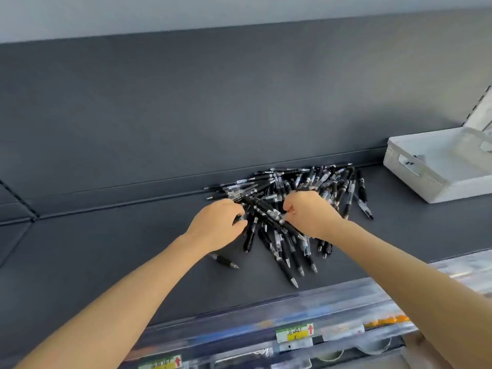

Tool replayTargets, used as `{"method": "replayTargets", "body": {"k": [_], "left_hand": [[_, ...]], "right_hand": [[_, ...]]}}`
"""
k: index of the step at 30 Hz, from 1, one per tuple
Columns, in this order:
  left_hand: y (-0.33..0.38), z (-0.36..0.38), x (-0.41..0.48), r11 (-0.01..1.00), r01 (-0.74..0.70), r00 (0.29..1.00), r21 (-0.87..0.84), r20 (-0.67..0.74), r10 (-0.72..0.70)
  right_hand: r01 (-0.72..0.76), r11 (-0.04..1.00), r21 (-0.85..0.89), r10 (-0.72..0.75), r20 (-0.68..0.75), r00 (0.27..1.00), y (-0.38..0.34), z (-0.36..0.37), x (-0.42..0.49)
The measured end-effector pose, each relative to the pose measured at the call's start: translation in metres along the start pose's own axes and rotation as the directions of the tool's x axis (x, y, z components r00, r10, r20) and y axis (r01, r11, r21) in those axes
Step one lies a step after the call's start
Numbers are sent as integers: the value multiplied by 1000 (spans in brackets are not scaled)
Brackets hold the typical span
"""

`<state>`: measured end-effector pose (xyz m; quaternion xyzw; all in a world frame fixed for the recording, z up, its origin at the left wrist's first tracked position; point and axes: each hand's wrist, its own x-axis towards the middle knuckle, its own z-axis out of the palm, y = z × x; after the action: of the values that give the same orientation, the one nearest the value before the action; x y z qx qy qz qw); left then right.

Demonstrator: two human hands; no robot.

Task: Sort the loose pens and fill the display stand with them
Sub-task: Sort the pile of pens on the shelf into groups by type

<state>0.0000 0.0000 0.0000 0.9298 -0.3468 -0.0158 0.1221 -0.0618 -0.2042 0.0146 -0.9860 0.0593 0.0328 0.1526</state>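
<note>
A heap of several black pens [314,185] with clear barrels lies on a dark grey shelf [106,249], against its back wall. Both my hands reach into the near side of the heap. My left hand [217,225] has its fingers curled round pens at the heap's left edge. My right hand [306,211] curls its fingers round a bunch of pens in the middle. One loose pen [223,261] lies apart, under my left wrist. No display stand shows in this view.
A white box [436,166] with an open lid stands at the shelf's right end. Along the front edge runs a clear price rail [266,331] with yellow-green tags. A lower shelf with goods shows below it.
</note>
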Motion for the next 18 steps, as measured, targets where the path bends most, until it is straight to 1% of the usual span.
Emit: {"method": "replayTargets", "body": {"k": [3, 4, 6, 8, 12, 14, 18], "left_hand": [[-2, 5, 6, 999, 34, 999, -37, -15, -34], [0, 6, 7, 999, 39, 999, -38, 0, -39], [5, 8, 12, 999, 8, 1000, -49, 14, -7], [9, 8, 17, 999, -34, 999, -41, -7, 34], [14, 13, 25, 995, -94, 996, 15, 7, 94], [14, 17, 27, 993, -112, 993, 44, 27, 111], [13, 25, 32, 981, -152, 988, 123, 6, 152]], "right_hand": [[5, 999, -53, -4, 16, 1000, 2, 6, 3], [6, 997, -73, -4, 29, 1000, 1, 8, 2], [21, 997, -78, -20, 17, 1000, 4, 9, 3], [24, 998, -65, -24, 6, 1000, 5, 10, 3], [12, 1000, -14, -11, 43, 999, 3, 15, 7], [5, 1000, -23, -4, 49, 999, 2, 15, 10], [-2, 1000, -15, 3, 98, 995, 2, 17, 14]]}}
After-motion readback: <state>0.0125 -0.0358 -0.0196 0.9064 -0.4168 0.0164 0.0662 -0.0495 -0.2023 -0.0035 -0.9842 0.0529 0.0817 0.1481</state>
